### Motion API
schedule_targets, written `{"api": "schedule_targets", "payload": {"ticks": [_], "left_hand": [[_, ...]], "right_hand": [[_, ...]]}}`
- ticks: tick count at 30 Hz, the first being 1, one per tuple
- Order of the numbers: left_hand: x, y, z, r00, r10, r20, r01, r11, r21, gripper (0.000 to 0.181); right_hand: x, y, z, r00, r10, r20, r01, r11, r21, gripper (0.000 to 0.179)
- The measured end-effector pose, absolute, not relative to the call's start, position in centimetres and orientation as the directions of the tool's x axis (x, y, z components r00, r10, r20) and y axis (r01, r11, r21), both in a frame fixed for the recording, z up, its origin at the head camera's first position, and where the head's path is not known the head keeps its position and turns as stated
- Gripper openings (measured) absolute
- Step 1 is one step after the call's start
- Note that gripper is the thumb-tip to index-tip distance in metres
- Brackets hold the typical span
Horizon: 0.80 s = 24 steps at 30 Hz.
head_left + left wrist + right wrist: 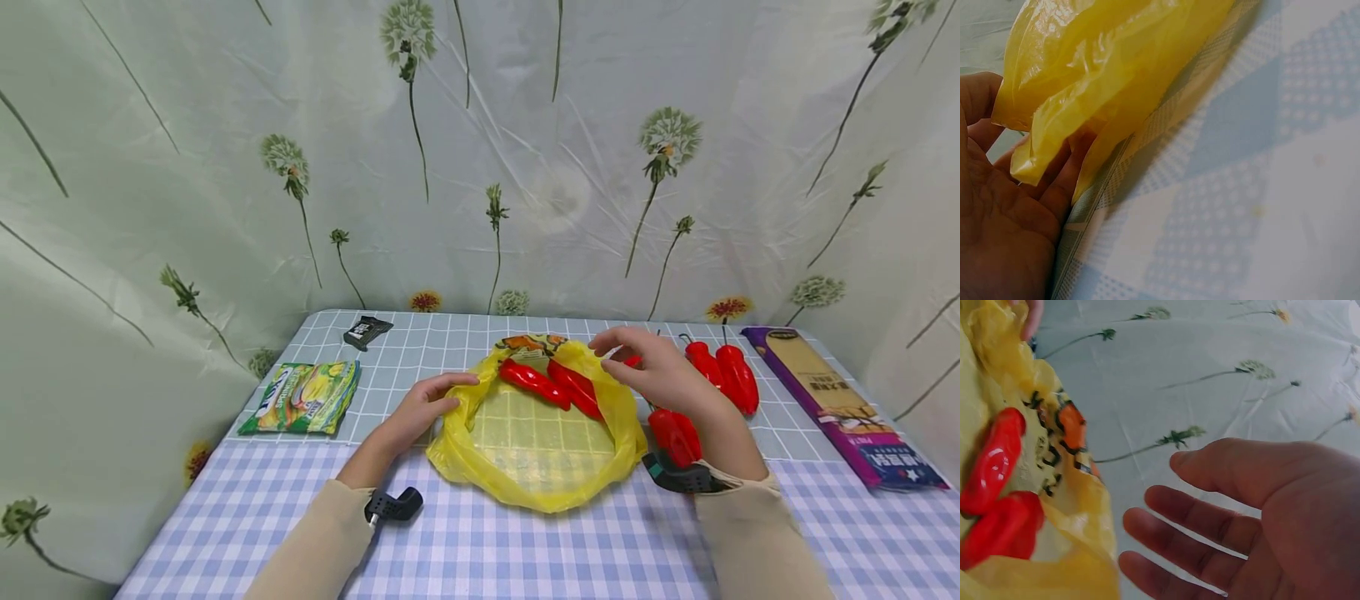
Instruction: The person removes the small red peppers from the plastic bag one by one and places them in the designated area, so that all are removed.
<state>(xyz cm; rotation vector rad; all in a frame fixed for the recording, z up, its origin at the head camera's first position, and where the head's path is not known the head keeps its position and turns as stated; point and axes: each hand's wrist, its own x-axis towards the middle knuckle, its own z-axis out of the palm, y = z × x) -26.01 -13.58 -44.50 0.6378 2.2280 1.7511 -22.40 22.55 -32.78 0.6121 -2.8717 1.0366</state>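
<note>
A yellow plastic bag (540, 500) lies on the table with its mouth spread wide and its rim rolled outward. Inside, towards the back, are two glossy red peppers (534, 383). My left hand (416, 412) touches the bag's left side, its fingers loosely extended against the plastic; the left wrist view shows folds of the bag covering some fingertips. Over the bag's right rim hovers my right hand (660, 371), fingers parted and lightly bent, with nothing held. In the right wrist view a gap separates those fingers from the bag.
More red peppers (738, 379) lie right of the bag, one pepper (675, 435) beneath my right forearm. A purple and tan packet (832, 400) lies at the far right. To the left are a green and yellow packet (306, 398) and a small black packet (367, 332). A flowered curtain (480, 167) hangs behind.
</note>
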Motion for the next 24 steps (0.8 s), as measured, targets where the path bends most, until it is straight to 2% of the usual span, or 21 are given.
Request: {"api": "schedule_targets", "payload": {"ticks": [15,24], "left_hand": [[-26.0,-13.4,-44.5,-0.887,0.457,0.065,0.168,0.188,0.968,0.041],[-26.0,-13.4,-44.4,-0.887,0.459,0.057,0.164,0.197,0.967,0.041]], "right_hand": [[-23.5,19.6,-35.3,-0.871,-0.461,0.169,-0.452,0.62,-0.641,0.031],[-23.5,18.5,-36.1,-0.879,-0.469,0.089,-0.403,0.629,-0.665,0.037]]}}
